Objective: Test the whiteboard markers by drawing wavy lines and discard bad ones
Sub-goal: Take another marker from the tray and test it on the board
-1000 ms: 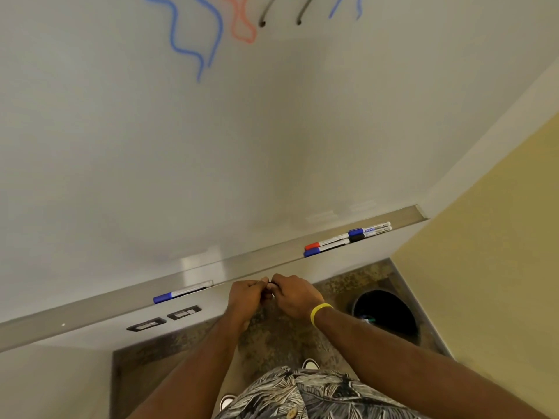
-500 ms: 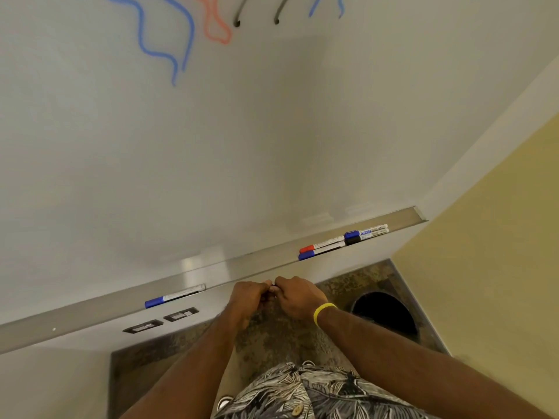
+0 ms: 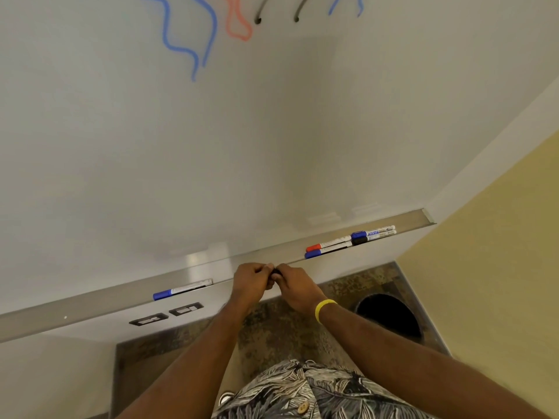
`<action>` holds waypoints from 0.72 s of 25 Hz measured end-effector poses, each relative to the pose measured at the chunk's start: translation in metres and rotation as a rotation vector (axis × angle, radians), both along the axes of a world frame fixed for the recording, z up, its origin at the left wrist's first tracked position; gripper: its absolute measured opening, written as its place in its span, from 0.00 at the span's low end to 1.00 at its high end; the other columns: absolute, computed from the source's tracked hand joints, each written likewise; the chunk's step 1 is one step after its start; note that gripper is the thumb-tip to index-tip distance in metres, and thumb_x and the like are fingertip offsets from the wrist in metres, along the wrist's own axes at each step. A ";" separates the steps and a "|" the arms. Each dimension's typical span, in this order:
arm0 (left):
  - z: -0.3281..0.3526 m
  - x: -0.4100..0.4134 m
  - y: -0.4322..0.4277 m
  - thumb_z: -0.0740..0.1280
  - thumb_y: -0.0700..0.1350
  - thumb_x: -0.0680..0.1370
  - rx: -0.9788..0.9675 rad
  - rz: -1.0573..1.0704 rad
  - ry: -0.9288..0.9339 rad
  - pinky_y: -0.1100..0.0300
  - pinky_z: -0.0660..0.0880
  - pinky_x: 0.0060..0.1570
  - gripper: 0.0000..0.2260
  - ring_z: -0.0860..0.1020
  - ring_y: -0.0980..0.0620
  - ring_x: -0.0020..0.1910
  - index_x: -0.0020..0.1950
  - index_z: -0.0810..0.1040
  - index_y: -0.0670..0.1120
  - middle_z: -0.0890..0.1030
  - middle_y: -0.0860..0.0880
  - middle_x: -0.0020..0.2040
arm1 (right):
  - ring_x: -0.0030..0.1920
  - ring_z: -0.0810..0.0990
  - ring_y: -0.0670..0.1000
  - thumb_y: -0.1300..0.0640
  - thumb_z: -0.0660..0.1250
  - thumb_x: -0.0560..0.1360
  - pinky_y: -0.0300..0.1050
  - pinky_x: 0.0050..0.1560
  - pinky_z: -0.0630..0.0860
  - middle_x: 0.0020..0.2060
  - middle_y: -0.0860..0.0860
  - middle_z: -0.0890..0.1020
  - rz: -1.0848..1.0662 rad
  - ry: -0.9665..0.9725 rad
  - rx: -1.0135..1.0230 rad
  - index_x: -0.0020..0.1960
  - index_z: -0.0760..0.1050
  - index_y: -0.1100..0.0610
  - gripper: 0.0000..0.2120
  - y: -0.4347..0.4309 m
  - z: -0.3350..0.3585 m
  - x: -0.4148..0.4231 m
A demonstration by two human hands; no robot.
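Observation:
My left hand [image 3: 251, 281] and my right hand [image 3: 295, 284] meet knuckle to knuckle just below the metal marker tray [image 3: 90, 303]. Between the fingertips a small dark piece of a marker [image 3: 276, 271] shows; both hands curl round it and the rest is hidden. A blue-capped marker [image 3: 181, 290] lies alone on the tray to the left. To the right lie several markers [image 3: 351, 241] with red, blue and black caps. The whiteboard [image 3: 272, 131] carries blue, red and black wavy lines [image 3: 193, 31] at the top.
A round black bin [image 3: 390, 316] stands on the mottled floor at the lower right, beside the yellow wall [image 3: 499, 282]. Two dark wall outlets [image 3: 166, 314] sit below the tray on the left.
Both hands stay pressed together on the marker at the tray. The view has shifted slightly, so the drawn lines sit a little differently at the top.

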State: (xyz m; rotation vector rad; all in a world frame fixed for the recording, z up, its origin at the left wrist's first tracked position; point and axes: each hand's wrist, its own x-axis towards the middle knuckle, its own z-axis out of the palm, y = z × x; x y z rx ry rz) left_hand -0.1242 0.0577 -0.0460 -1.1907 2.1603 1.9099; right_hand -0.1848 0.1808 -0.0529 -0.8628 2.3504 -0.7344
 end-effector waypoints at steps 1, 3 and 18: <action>0.002 0.001 0.001 0.66 0.44 0.80 -0.023 -0.001 0.005 0.64 0.80 0.39 0.10 0.83 0.51 0.36 0.47 0.85 0.40 0.84 0.46 0.37 | 0.46 0.80 0.54 0.48 0.54 0.84 0.49 0.47 0.77 0.48 0.54 0.83 -0.003 0.035 0.015 0.57 0.75 0.56 0.15 -0.001 0.002 0.001; 0.003 0.003 0.003 0.65 0.44 0.80 -0.027 0.001 0.003 0.68 0.78 0.36 0.10 0.83 0.52 0.35 0.46 0.85 0.41 0.84 0.47 0.36 | 0.45 0.80 0.54 0.46 0.53 0.83 0.47 0.44 0.75 0.48 0.54 0.83 -0.001 0.097 0.055 0.57 0.74 0.55 0.16 -0.001 0.003 0.003; 0.000 0.013 -0.028 0.67 0.41 0.79 -0.053 0.008 0.044 0.58 0.82 0.46 0.08 0.83 0.50 0.39 0.51 0.84 0.39 0.85 0.44 0.40 | 0.48 0.80 0.54 0.45 0.61 0.81 0.47 0.50 0.77 0.52 0.55 0.81 -0.065 -0.016 0.036 0.63 0.71 0.57 0.18 0.013 0.016 0.002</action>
